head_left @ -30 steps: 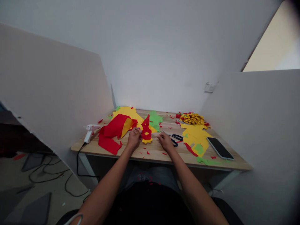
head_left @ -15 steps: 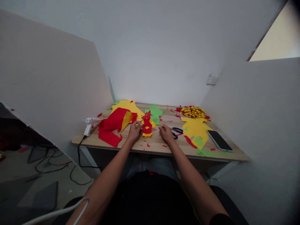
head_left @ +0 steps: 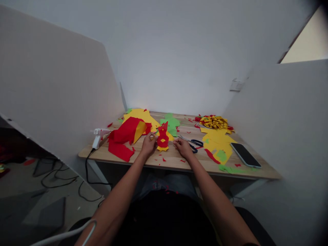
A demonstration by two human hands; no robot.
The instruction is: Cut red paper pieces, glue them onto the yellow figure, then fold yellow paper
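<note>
A small red and yellow paper piece (head_left: 163,138) stands upright on the wooden table (head_left: 179,160) between my hands. My left hand (head_left: 148,145) is at its left side, fingers pinched near its edge, seemingly on a small scrap. My right hand (head_left: 182,147) rests on the table just right of it, fingers curled, with what it holds hidden. Black-handled scissors (head_left: 194,144) lie just beyond my right hand.
Red and yellow paper sheets (head_left: 128,135) lie at the left, green paper (head_left: 171,122) at the back, yellow offcuts (head_left: 217,140) and a pile of folded pieces (head_left: 214,122) at the right. A white glue gun (head_left: 98,136) and a phone (head_left: 245,154) sit near the table's ends. White partitions flank it.
The view has shifted slightly. My hands stay by the paper piece, with the right hand a little closer to it.
</note>
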